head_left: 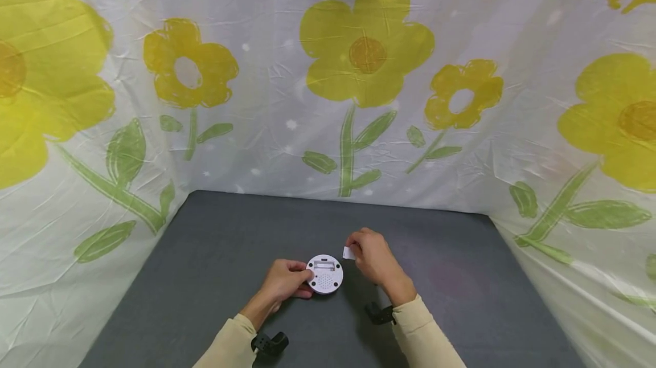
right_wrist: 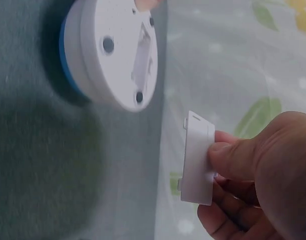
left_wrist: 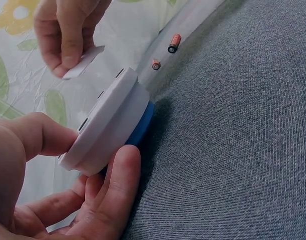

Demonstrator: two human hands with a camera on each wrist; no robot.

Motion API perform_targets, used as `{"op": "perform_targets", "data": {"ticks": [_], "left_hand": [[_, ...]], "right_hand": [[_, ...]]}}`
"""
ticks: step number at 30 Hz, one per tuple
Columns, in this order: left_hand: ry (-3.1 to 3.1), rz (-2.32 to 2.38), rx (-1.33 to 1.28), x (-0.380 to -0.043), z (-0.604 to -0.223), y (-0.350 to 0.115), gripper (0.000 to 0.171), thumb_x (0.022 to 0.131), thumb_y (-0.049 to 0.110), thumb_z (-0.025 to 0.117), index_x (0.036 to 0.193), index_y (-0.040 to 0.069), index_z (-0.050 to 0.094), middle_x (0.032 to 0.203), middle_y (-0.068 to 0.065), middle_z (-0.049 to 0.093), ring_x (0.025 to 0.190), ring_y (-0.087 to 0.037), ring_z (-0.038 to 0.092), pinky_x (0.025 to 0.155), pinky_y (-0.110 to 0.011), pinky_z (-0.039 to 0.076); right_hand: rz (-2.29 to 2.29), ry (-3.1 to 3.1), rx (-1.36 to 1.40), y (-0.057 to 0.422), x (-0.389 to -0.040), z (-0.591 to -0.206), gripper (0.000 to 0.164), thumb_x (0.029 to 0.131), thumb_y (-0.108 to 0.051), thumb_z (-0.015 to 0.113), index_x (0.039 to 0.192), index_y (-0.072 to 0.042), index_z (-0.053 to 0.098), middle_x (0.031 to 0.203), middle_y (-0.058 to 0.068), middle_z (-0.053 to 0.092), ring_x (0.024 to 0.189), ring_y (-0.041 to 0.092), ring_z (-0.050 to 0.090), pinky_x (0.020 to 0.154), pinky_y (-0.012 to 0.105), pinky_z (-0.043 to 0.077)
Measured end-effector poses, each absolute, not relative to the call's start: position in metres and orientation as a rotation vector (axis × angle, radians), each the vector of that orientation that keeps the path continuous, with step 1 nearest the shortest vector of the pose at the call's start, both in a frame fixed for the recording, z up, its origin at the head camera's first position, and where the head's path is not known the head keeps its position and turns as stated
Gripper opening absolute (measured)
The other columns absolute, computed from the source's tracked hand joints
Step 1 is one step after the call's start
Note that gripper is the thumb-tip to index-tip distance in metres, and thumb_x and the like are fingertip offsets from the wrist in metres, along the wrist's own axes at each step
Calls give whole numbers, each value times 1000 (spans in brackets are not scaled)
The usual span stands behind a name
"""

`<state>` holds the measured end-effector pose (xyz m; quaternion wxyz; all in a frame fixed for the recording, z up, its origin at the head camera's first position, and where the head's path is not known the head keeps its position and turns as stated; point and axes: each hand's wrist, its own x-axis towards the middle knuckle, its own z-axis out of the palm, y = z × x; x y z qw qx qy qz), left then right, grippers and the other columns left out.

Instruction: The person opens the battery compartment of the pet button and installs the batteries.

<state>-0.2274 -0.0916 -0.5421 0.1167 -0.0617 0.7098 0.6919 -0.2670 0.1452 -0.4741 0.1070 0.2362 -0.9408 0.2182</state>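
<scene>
My left hand (head_left: 285,283) grips a round white device with a blue base (head_left: 325,282), its thumb on the face and the other fingers underneath. The face is turned up, showing a battery compartment without a cover, a speaker grille of small holes and dark round feet. To the right and apart from the device, my right hand (head_left: 376,256) pinches a thin white battery cover (right_wrist: 199,157) between thumb and fingers. Small tabs stick out along one edge of the cover.
An orange and black battery (left_wrist: 174,43) and a second battery (left_wrist: 156,64) lie on the grey table (head_left: 246,225) beyond the device in the left wrist view. A curtain (head_left: 277,129) printed with yellow flowers hangs around the table's back and sides.
</scene>
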Motion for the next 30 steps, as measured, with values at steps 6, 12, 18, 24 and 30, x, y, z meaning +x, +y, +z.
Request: {"op": "perform_targets", "data": {"ticks": [6, 12, 18, 24, 30], "left_hand": [[2071, 2030, -178, -228, -543, -91, 37, 93, 1, 74, 126, -15, 68, 102, -17, 79, 73, -21, 79, 66, -35, 71], [2049, 2043, -194, -229, -545, -91, 38, 92, 0, 73, 126, -16, 68, 101, -18, 78, 72, -20, 78, 65, -35, 71], [2069, 2040, -196, -230, -545, -92, 40, 92, 1, 74, 128, -16, 67, 103, -19, 79, 73, -21, 79, 65, -35, 71], [2081, 2024, -208, -229, -545, -92, 41, 93, 2, 74, 130, -16, 67, 106, -19, 79, 74, -22, 79, 66, -35, 71], [2080, 2025, -211, -229, -546, -91, 42, 93, 2, 74, 130, -16, 67, 106, -19, 79, 74, -22, 79, 65, -35, 71]], "right_hand": [[643, -2749, 644, 171, -269, -476, 17, 99, 7, 68, 95, -6, 80, 93, 7, 72, 80, 20, 65, 70, 36, 57], [637, -2747, 554, 200, -264, -481, 19, 95, 10, 69, 91, -5, 78, 88, 7, 71, 77, 18, 64, 68, 36, 57], [615, -2774, 499, 225, -261, -484, 20, 93, 13, 67, 89, -4, 77, 86, 9, 71, 77, 20, 63, 67, 36, 56], [591, -2808, 431, 247, -260, -489, 18, 92, 11, 68, 89, -4, 77, 84, 7, 69, 76, 20, 61, 67, 38, 56], [579, -2865, 347, 266, -258, -495, 18, 93, 9, 68, 86, -6, 76, 83, 6, 72, 76, 21, 63, 68, 41, 56]]}}
